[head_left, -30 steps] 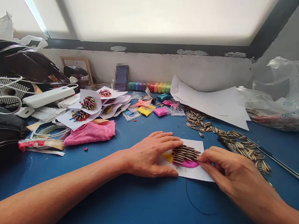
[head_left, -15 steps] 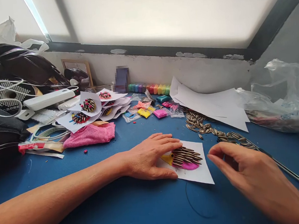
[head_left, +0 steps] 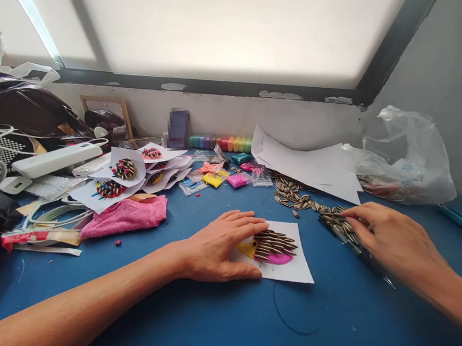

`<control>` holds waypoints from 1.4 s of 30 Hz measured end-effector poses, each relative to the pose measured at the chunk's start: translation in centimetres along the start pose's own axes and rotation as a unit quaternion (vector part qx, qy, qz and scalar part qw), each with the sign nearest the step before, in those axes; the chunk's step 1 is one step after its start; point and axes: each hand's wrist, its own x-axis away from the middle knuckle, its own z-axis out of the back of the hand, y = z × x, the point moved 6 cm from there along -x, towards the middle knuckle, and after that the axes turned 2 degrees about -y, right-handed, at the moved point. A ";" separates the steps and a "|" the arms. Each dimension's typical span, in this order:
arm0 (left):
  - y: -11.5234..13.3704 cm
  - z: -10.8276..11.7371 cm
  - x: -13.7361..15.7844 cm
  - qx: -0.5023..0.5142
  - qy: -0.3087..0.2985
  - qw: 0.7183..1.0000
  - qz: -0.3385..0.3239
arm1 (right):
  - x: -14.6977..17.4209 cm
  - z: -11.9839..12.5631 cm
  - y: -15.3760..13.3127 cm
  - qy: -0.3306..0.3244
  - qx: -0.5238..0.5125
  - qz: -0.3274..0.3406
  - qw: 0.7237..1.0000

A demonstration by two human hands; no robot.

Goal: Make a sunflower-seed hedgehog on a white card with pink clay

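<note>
My left hand (head_left: pixel 221 246) lies flat with fingers apart on the left side of a white paper card (head_left: pixel 298 271). On the card is a hedgehog with a yellow clay face (head_left: pixel 246 249), a pink clay belly (head_left: pixel 280 257) and rows of striped sunflower seeds (head_left: pixel 276 243) as spines. To the right, my right hand (head_left: pixel 387 232) reaches over a pile of loose sunflower seeds (head_left: pixel 330 216). Its thumb and forefinger are pinched together at the seeds; what is between them is hidden. Below these fingers a thin dark tool with a metal tip (head_left: pixel 377 273) lies slanted, blurred.
White paper sheets (head_left: pixel 306 164) and a clear plastic bag (head_left: pixel 410 164) are at the back right. Small clay packets (head_left: pixel 237 180) lie mid-table. Finished seed cards (head_left: pixel 127 170), a pink cloth (head_left: pixel 124 216) and a white power strip (head_left: pixel 60 158) crowd the left.
My right hand has moved away from the card, rightward onto the seed pile. The thin tool has shifted left beside the seeds. My left hand stays on the card; the view has turned slightly right.
</note>
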 end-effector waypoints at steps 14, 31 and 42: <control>-0.1 -0.2 0.0 -0.004 -0.012 1.000 0.017 | -1.5 -2.2 -0.5 -0.033 -0.042 0.029 0.998; -0.1 0.0 -0.1 -0.004 -0.010 1.000 0.011 | 1.6 -0.6 -4.6 -0.129 -0.065 0.086 0.986; -0.1 0.0 -0.1 -0.010 -0.006 1.000 0.005 | 1.8 -0.8 -5.9 -0.073 -0.171 0.092 0.978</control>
